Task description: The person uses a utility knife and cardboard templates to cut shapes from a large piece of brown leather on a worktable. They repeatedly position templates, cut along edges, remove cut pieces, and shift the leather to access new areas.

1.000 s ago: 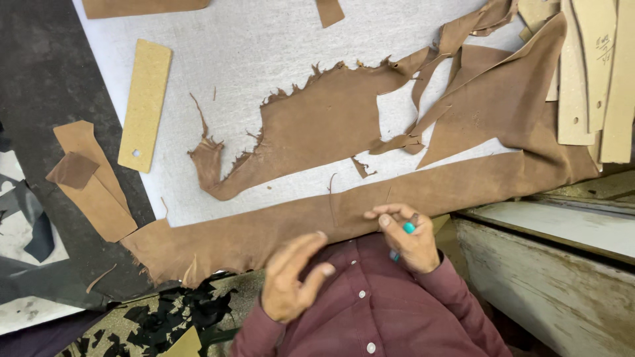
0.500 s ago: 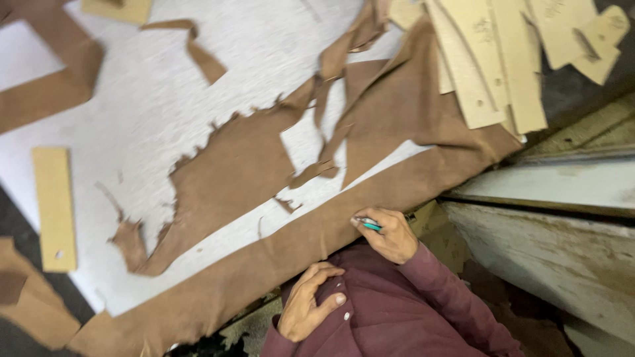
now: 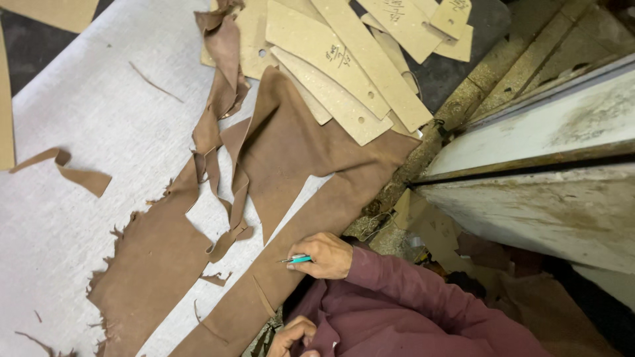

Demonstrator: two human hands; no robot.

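Note:
My right hand point(image 3: 325, 256) rests on the near edge of a large brown leather hide point(image 3: 284, 158) and grips a small teal-handled knife point(image 3: 296, 260) whose tip points left. My left hand point(image 3: 291, 336) sits low at the bottom edge, curled against my maroon shirt point(image 3: 410, 311), holding nothing that I can see. The hide lies on a pale grey cutting board point(image 3: 86, 119) and has ragged cut-out holes and hanging strips point(image 3: 221, 86).
Several tan cardboard patterns point(image 3: 344, 59) lie fanned at the top, partly over the hide. Loose leather scraps point(image 3: 79, 175) sit on the board at left. A worn white and wooden ledge point(image 3: 542, 165) runs along the right side.
The view has swung right and closer. My right hand with the knife now rests on the hide's near edge. My left hand has dropped lower against my shirt.

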